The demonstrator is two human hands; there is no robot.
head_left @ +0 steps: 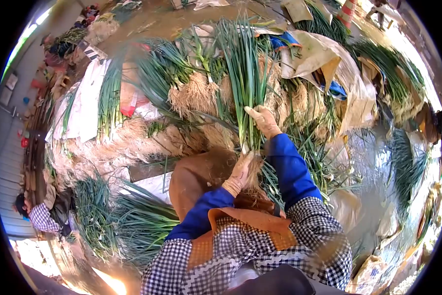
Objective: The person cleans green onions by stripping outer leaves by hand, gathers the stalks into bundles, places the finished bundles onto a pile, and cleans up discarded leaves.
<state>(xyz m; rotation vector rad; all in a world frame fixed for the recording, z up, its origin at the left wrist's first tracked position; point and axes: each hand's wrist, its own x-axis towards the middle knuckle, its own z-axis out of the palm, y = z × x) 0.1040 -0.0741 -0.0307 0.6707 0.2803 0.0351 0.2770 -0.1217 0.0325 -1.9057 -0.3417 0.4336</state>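
Note:
A bunch of long green onions (244,73) stands upright before me, leaves pointing away and pale roots hanging toward my lap. My right hand (264,121), in a light glove, is closed round the stalks from the right. Lower down, my left hand (240,173), also gloved, grips the white stem ends just above the roots. Behind the bunch lie more onions with thick tan roots (194,93). To the left, another row of roots (117,142) faces me.
Loose green onions (144,216) lie at the lower left. A person (41,216) crouches at the far left. Pale sheeting (351,78) covers part of the right-hand heap, with a striped cone (347,12) behind. More onions (407,157) lie on the wet floor at right.

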